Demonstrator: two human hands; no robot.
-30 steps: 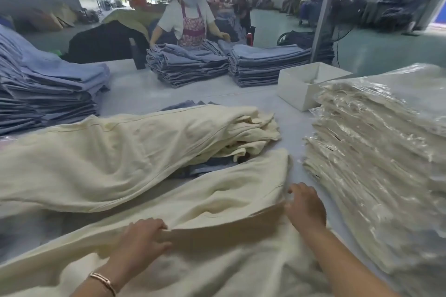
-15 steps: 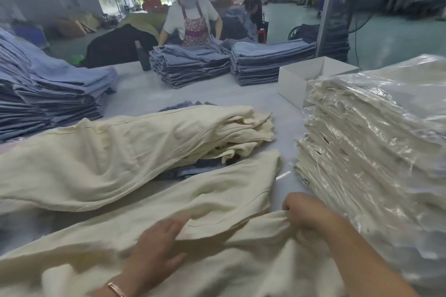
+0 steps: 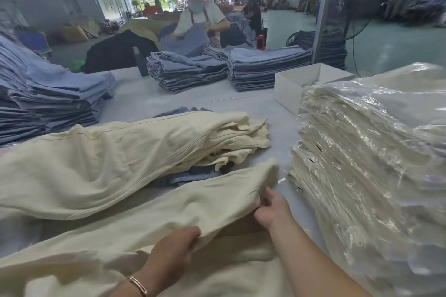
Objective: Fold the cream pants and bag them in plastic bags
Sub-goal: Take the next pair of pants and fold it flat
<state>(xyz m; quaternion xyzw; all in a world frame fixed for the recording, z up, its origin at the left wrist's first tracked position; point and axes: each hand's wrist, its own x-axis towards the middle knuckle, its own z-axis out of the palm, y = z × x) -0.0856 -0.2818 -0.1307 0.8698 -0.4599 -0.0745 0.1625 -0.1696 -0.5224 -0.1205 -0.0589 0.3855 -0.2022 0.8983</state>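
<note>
A pair of cream pants (image 3: 169, 210) lies stretched across the table in front of me, one end raised off the lower layer. My left hand (image 3: 173, 251) grips the raised fabric edge near the bottom middle, fingers curled round it. My right hand (image 3: 272, 210) pinches the same edge farther right, near the pants' end. Behind them lies a pile of unfolded cream pants (image 3: 115, 159). A tall stack of cream pants sealed in plastic bags (image 3: 371, 159) stands at the right.
Stacks of folded blue garments stand at the left (image 3: 48, 101) and at the back (image 3: 188, 72), (image 3: 268, 65). A white open box (image 3: 304, 82) sits behind the bagged stack. A person (image 3: 202, 17) works across the table. A pole (image 3: 323, 7) rises at the right.
Both hands have taken hold of the pants' upper layer and lifted it. The left hand went from lying flat on the cloth to gripping its edge.
</note>
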